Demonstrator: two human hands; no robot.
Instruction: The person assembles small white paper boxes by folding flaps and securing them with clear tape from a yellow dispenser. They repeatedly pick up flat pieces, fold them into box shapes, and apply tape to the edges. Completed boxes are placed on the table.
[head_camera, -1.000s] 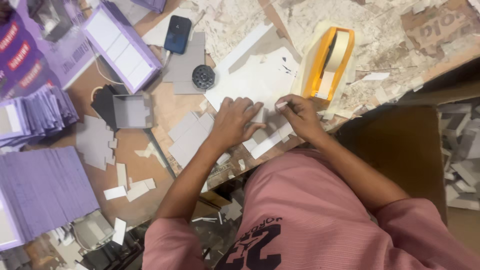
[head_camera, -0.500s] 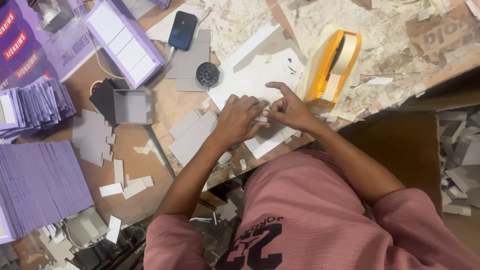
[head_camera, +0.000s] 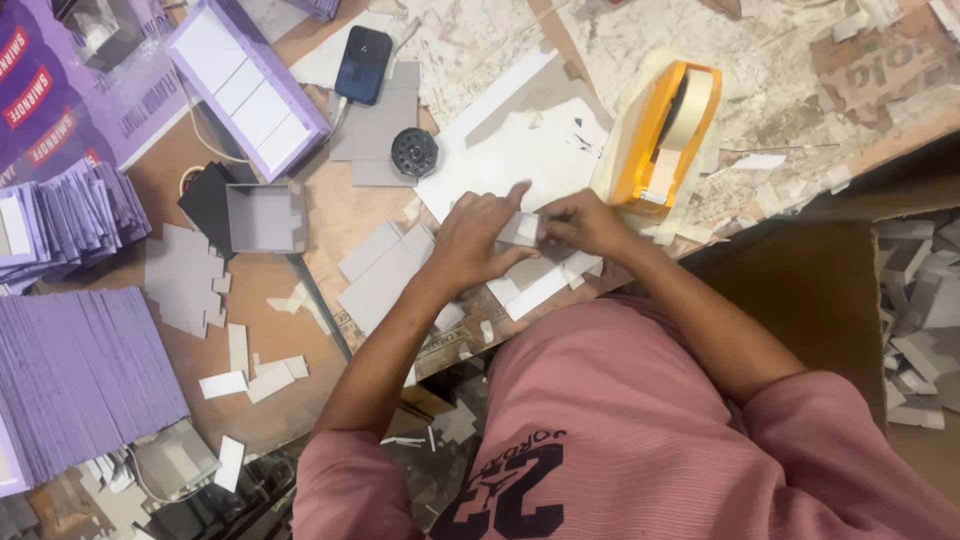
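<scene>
A: Cluttered brown worktop (head_camera: 300, 215), paper scraps all over, grey card offcuts scattered.

B: Hands?

A: Both at centre, meeting over a small grey card piece (head_camera: 519, 229). Left hand (head_camera: 478, 240) pinches its left edge, index finger stretched toward 1 o'clock. Right hand (head_camera: 583, 222) grips the right edge, fingers curled tight.

B: Where's the piece exactly?

A: Between the two hands, on a white sheet (head_camera: 500, 160), just off the near worktop edge.

B: Around it?

A: Yellow tape dispenser (head_camera: 662, 135) at 2 o'clock, just beside the right hand. Flat grey card blank (head_camera: 385, 272) at 9 o'clock, touching the left wrist. Black round knob (head_camera: 414, 152) at 11 o'clock, phone (head_camera: 364, 64) beyond it. Folded grey box (head_camera: 265, 217) further at 9 o'clock. Purple card stack (head_camera: 75, 375) far out at 8 o'clock.
</scene>
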